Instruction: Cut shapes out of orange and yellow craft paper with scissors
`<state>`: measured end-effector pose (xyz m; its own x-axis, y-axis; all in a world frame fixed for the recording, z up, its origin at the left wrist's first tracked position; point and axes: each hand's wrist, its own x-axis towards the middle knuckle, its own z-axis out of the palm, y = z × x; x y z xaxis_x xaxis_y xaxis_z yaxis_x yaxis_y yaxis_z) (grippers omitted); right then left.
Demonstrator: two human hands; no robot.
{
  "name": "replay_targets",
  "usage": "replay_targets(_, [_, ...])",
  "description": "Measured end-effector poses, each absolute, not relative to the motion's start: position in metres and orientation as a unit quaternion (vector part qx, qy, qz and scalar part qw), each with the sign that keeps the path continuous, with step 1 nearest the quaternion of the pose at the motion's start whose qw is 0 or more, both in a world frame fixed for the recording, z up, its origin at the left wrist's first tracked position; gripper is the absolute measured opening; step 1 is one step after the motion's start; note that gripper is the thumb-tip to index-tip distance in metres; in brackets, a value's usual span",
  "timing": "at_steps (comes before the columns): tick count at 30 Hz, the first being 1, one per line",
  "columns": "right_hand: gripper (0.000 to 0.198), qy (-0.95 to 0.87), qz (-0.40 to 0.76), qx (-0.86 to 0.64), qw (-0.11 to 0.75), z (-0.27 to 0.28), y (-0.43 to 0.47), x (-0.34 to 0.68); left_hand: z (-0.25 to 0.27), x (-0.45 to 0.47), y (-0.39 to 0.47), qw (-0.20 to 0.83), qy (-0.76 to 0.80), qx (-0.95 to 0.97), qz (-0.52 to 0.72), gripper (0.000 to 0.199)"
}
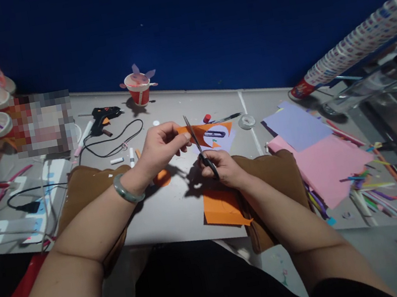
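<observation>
My right hand point(221, 167) grips black-handled scissors point(198, 143), their blades pointing up and away beside the fingertips of my left hand point(165, 146). The left fingers are pinched together; whatever is between them is too small or hidden to make out. Just behind the hands lies an orange paper scrap point(198, 132) with a curved cut-out, over purple paper point(233, 138). A dark utility knife point(215, 134) rests there. An orange paper disc point(162, 178) sits under my left wrist. Nearer me, below my right hand, is an orange paper sheet point(222, 207).
A glue gun point(104, 118) with a cord lies back left, near a decorated paper cup point(139, 89). A tape roll point(246, 121), pink paper point(324, 162) and stacked cups point(356, 41) are on the right. A power strip point(44, 201) lies left. Brown cushions point(275, 173) flank my forearms.
</observation>
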<state>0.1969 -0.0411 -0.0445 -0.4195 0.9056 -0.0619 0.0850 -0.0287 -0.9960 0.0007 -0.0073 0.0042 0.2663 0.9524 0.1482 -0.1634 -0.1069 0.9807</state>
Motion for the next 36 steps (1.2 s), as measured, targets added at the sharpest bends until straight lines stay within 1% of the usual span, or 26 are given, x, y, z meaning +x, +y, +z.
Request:
replay_targets(4, [0.04, -0.624, 0.573, -0.401, 0.349, -0.0418, -0.04, 0.1959, 0.0044, 0.0004, -0.0076, 0.574, 0.356, 0.559, 0.481, 0.02])
replay_targets(10, [0.042, -0.648, 0.552, -0.394, 0.348, -0.0396, -0.0391, 0.1962, 0.0043, 0.001, -0.0072, 0.586, 0.354, 0.561, 0.466, 0.019])
replay_targets(13, [0.042, -0.629, 0.571, -0.398, 0.346, -0.0382, -0.04, 0.1961, 0.004, 0.0013, -0.0071, 0.586, 0.355, 0.564, 0.46, 0.019])
replay_targets(17, [0.039, -0.634, 0.557, -0.406, 0.349, -0.0375, -0.0409, 0.196, 0.0039, 0.0009, -0.0069, 0.586, 0.352, 0.568, 0.458, 0.02])
replay_targets(30, [0.039, -0.624, 0.567, -0.402, 0.357, -0.0393, -0.0398, 0.1964, 0.0041, -0.0001, -0.0067, 0.59, 0.355, 0.559, 0.462, 0.021])
replay_targets(36, [0.038, -0.597, 0.592, -0.408, 0.355, -0.0389, -0.0411, 0.1955, 0.0048, -0.001, -0.0065, 0.59, 0.358, 0.558, 0.461, 0.021])
